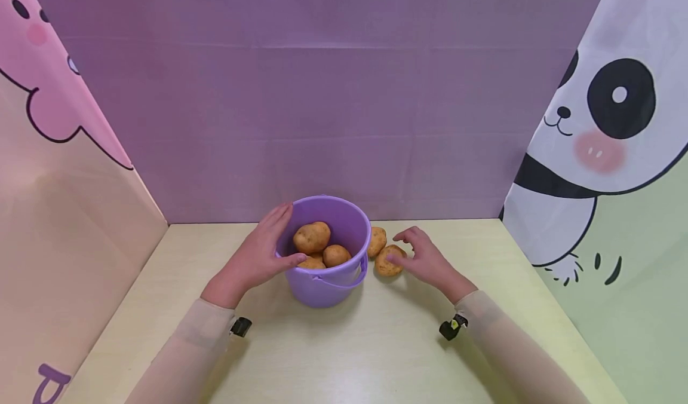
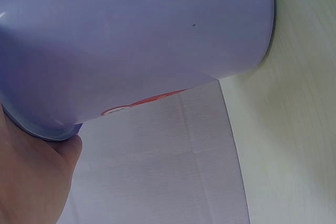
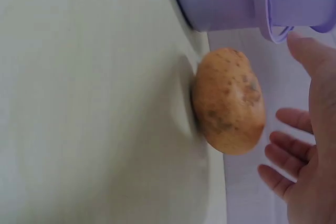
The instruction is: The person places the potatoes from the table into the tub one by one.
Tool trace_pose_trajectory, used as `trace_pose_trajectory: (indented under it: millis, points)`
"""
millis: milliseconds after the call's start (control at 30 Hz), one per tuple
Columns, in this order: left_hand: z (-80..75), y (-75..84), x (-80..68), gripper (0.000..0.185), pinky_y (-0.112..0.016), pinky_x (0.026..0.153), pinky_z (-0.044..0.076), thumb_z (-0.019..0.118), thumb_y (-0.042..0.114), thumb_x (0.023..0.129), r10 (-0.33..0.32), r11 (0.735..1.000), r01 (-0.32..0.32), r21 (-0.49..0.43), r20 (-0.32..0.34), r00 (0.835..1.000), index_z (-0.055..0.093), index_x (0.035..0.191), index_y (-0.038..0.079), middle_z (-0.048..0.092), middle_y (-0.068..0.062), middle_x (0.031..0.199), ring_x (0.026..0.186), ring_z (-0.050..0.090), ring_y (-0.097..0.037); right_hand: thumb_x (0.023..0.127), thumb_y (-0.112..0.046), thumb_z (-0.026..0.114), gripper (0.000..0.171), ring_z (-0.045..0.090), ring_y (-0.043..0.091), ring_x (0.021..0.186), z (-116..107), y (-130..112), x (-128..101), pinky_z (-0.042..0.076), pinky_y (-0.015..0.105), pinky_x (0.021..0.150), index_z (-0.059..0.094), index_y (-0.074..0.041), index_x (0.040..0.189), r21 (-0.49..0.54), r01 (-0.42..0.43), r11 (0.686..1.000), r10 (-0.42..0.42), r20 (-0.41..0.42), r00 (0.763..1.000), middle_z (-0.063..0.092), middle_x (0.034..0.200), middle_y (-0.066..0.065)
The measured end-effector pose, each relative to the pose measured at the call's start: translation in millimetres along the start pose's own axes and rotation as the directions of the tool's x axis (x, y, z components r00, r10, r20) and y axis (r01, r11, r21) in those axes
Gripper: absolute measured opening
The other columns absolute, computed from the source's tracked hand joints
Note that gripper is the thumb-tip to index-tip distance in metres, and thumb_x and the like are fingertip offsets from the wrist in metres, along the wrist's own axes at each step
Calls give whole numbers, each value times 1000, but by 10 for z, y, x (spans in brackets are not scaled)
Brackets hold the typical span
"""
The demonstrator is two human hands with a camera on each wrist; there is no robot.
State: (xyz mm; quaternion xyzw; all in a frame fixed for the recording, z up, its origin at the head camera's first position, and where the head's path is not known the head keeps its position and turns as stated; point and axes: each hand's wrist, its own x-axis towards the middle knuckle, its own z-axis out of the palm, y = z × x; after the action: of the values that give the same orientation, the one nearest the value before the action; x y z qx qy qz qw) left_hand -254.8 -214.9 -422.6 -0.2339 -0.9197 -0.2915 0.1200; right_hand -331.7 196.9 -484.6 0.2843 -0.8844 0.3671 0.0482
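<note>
A purple plastic bucket [image 1: 329,284] stands on the pale table and holds three potatoes [image 1: 312,236]. My left hand [image 1: 283,236] grips the bucket's left side, thumb on the near rim and fingers over the far rim. In the left wrist view the bucket wall [image 2: 131,40] fills the frame, with the hand [image 2: 31,182] pressed against it. Two more potatoes lie right of the bucket, a far one [image 1: 377,241] and a near one [image 1: 388,262]. My right hand [image 1: 400,247] hovers over the near potato [image 3: 228,100] with fingers [image 3: 278,156] spread, not closed on it.
The table [image 1: 344,344] is boxed in by a purple backdrop [image 1: 322,93], a pink cartoon panel [image 1: 64,153] on the left and a panda panel [image 1: 607,141] on the right. The bucket's handle [image 1: 344,283] hangs down at its front.
</note>
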Motion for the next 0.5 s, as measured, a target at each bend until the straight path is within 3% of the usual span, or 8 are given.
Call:
trace_pose_trajectory:
  millis: [167,500]
  points:
    - [3,0,-2,111,-64,133,22,82,53,95,-8,1000,8,0,3,1000,28,171,-7,25,-22,180,168,18,-42,96,-47,87,68,58,38,125,86,-5,-37,53,55,104,66,-1,140,-40,-72,997,72,2,997,61,137,17]
    - [-4,3,-5,111,-64,133,21,82,52,95,-9,1000,9,-2,-1,1000,28,171,-7,25,-22,180,168,18,-42,92,-54,89,82,56,33,127,204,12,-59,52,57,109,61,0,147,-44,-122,992,122,8,992,60,138,15]
